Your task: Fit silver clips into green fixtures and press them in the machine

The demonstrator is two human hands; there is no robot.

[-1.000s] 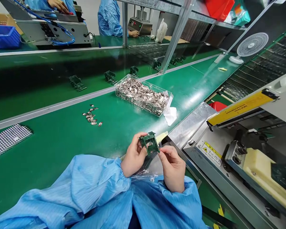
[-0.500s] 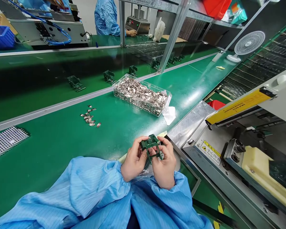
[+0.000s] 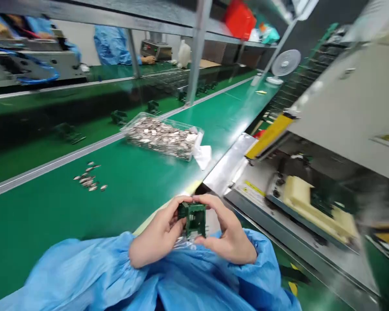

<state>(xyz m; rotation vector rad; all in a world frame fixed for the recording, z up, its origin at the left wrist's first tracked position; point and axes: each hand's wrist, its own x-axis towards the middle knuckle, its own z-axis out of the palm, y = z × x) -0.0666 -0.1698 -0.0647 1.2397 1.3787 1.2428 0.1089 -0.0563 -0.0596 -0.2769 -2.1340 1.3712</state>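
Between my two hands, close to my body, is a dark green plastic frame (image 3: 195,219) with an open square middle. My left hand (image 3: 164,229) grips its left side, fingers curled on top and thumb at the front. My right hand (image 3: 225,231) closes on the other side, fingers over the top edge and thumb at the lower corner. Beyond them, small metal pieces (image 3: 87,180) lie loose on the green bench (image 3: 126,177). A clear plastic box (image 3: 197,140) full of similar metal pieces stands farther back.
At the right is a machine with a yellow bar (image 3: 269,134) and a cream fixture (image 3: 294,194). More green frames (image 3: 119,117) sit along the strip behind the metal rail (image 3: 65,160). A metal post (image 3: 197,56) rises behind the box. A co-worker's blue sleeve (image 3: 112,45) shows across the bench.
The view has swung right, so the bench things sit farther left. The green frame has been turned in my hands, its square opening now facing me. Both hands still hold it.
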